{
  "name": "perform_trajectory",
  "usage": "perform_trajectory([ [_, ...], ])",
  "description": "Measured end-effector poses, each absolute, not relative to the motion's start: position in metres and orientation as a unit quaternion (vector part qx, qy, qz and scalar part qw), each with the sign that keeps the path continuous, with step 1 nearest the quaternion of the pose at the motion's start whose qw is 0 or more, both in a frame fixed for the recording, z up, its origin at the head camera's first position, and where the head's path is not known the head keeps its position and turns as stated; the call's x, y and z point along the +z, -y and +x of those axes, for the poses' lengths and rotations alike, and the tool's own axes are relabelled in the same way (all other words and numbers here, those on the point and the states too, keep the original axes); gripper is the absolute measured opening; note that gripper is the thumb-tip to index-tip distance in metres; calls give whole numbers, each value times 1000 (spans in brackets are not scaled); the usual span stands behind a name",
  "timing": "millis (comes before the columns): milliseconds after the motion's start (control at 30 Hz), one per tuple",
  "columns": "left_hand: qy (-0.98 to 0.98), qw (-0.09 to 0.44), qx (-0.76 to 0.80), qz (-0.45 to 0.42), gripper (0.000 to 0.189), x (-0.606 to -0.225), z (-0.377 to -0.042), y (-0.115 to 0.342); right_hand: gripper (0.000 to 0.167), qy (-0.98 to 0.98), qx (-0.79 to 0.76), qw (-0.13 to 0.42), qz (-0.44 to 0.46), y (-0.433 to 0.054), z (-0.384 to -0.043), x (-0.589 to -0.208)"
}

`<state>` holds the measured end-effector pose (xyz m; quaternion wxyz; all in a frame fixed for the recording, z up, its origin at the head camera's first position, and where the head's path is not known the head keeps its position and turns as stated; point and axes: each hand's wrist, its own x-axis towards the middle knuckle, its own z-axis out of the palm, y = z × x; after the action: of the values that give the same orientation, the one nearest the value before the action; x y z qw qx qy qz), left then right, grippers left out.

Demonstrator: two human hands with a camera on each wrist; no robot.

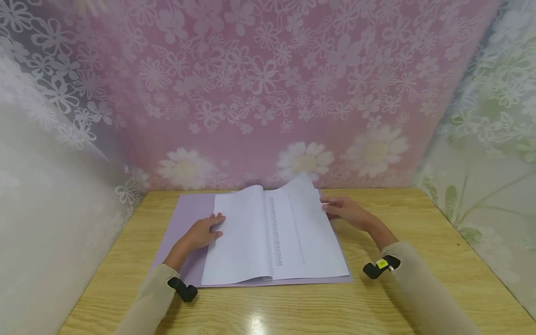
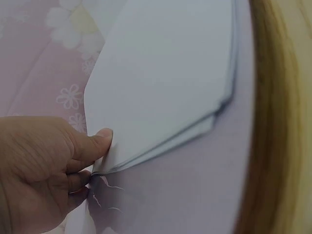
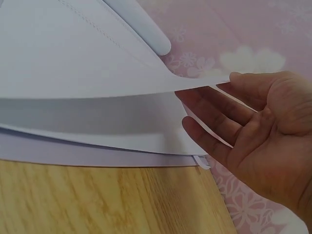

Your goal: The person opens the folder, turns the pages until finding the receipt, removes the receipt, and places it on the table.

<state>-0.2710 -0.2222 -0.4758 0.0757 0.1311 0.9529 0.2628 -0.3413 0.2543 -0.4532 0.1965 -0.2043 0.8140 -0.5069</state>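
A lilac folder [image 1: 194, 204] lies spread on the table with a stack of white pages turned over to its left side. My left hand [image 1: 203, 231] holds the outer edge of the left-hand pages [image 1: 236, 242]; the left wrist view shows the thumb [image 2: 103, 139] on top and the other fingers curled at the edge. On the right, a page [image 1: 310, 228] with printed columns of small text has its far corner lifted. My right hand [image 1: 345, 211] pinches this page by its right edge, and in the right wrist view a gap shows beneath it.
The folder rests on a wood-grain table [image 1: 234, 311]. Behind stands a pink flowered backdrop [image 1: 251, 116], close to the folder's far edge. Pale flowered panels close off the left and right sides. A dark camera mount [image 1: 183, 289] sits on each wrist.
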Motion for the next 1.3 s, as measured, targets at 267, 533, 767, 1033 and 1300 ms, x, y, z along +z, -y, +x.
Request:
perform_trajectory([
  [267,-947,76,275,144,57,-478,-272,226,55,-799,-528,198,-210,-253,-335,-453],
  [533,-948,87,273,139,57,-475,-269,226,67,-795,-521,201,-237,-253,-325,-458],
  [767,-944,106,278,145,64,-470,-267,226,77,-807,-495,205,-249,-251,-318,-464],
  [1033,-941,111,283,149,83,-470,-266,226,90,-768,-529,233,-276,-241,-310,-469],
  [1300,-945,94,277,145,89,-468,-265,224,95,-741,-552,227,-309,-228,-304,-472],
])
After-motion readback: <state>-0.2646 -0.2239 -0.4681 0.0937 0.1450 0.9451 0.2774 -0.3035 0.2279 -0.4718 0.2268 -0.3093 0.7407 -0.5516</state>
